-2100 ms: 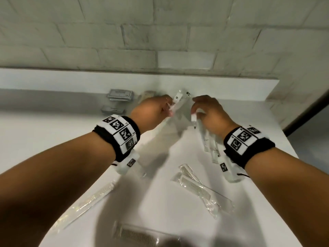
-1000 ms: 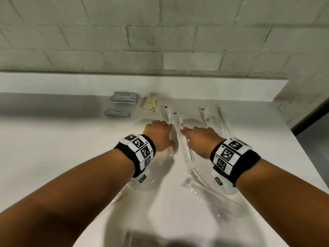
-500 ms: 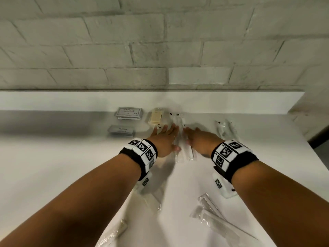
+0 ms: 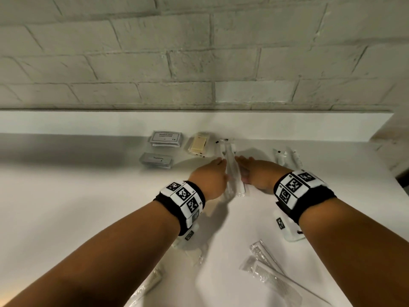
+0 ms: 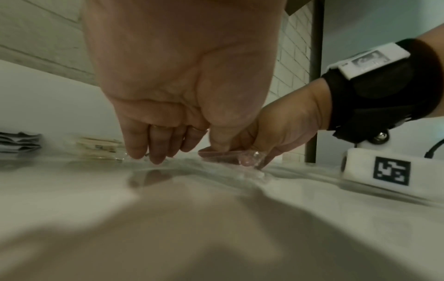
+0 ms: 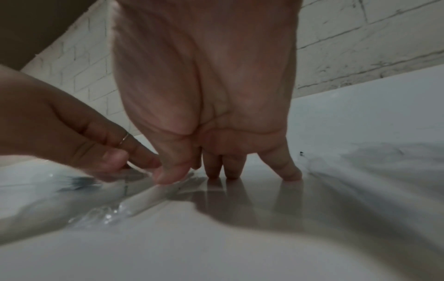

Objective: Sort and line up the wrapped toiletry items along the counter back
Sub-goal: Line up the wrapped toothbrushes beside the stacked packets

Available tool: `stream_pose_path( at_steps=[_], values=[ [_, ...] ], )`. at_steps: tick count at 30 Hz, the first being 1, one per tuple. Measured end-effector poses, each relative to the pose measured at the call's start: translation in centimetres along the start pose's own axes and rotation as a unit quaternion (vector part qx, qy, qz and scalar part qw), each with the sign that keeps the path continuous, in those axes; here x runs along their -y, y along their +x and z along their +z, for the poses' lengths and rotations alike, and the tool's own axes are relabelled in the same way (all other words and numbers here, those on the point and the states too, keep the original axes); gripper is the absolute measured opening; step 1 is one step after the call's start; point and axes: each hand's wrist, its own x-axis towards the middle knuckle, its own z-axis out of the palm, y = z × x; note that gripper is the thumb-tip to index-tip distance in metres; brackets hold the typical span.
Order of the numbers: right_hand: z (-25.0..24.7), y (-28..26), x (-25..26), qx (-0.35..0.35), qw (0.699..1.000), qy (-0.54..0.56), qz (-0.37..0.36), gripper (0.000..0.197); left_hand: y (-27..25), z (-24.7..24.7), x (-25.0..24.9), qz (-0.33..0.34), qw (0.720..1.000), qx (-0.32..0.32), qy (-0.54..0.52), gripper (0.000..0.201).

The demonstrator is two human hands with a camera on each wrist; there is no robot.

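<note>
We reach both arms forward, our left hand [image 4: 211, 178] and right hand [image 4: 257, 173] side by side, palms down and nearly touching. The fingers of each point downward, nearly straight, fingertips [image 6: 231, 174] pressed low, thumbs turned inward toward each other. A black band with white markers wraps each wrist.

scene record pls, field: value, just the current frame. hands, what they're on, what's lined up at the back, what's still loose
left hand: open, fingertips on clear wrapped packets
right hand: open, pressing the same packets from the other side
back row: shampoo sachets, soap bar, more clear packets at right
in front of sachets: toothpaste sachets
loose, near edge: wrapped combs
surface: white counter
</note>
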Motion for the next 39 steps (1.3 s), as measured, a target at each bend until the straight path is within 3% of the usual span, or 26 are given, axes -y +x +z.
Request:
stream_pose_path(
  at_steps=[5,10,13,18,21,23,26,29,33,34,36,39],
  values=[
    [0.2,-0.6,0.0,-0.003,0.998,0.056,0.019,0.071,0.7,0.0,-0.4,-0.032,0.996,0.081,-0.011,0.05],
    [0.7,0.3,-0.1,-0.006,0.999,0.039,0.028,0.071,1.8,-1.0,-0.1,-0.049,0.989,0.127,-0.052,0.049],
    [1.2,0.9,0.4,-0.012,0.998,0.045,0.047,0.067,2.2,-1.4,0.0,-0.035,0.987,0.109,-0.11,0.02],
    [0.6,-0.7,0.8,-0.076,0.992,0.088,0.056,0.059,2.2,-2.0,-0.7,-0.035,0.982,0.091,-0.161,0.018],
    [0.2,-2.2,-0.4,-0.189,0.972,0.109,0.091,0.044,1.6,-2.0,-0.1,-0.057,0.988,0.087,-0.114,0.04],
    [-0.3,-3.7,-2.5,-0.223,0.957,0.092,0.162,0.037,1.3,-2.2,-0.6,-0.048,0.992,0.066,-0.093,0.056],
    [-0.3,-5.5,-4.5,-0.11,0.965,0.069,0.23,0.055,1.2,-2.1,-1.8,-0.013,0.994,0.067,-0.08,0.057],
    [0.2,-6.1,-3.9,-0.048,0.971,0.039,0.229,0.05,1.2,-2.0,-2.6,-0.004,0.991,0.113,-0.065,0.055],
    [-0.2,-5.1,-3.3,-0.048,0.974,0.037,0.22,0.06,1.0,-2.4,-2.8,0.017,0.99,0.12,-0.069,0.052],
    [-0.6,-4.7,-3.0,-0.044,0.973,0.05,0.223,0.05,1.0,-2.5,-2.8,0.018,0.99,0.12,-0.074,0.05],
    [-0.9,-3.5,-2.9,-0.048,0.962,0.155,0.221,0.026,1.0,-2.4,-2.5,0.019,0.99,0.112,-0.083,0.045],
    [-1.0,-2.0,-3.7,-0.056,0.943,0.25,0.214,0.037,0.9,-1.8,-1.8,0.007,0.991,0.11,-0.073,0.054]
  ],
)
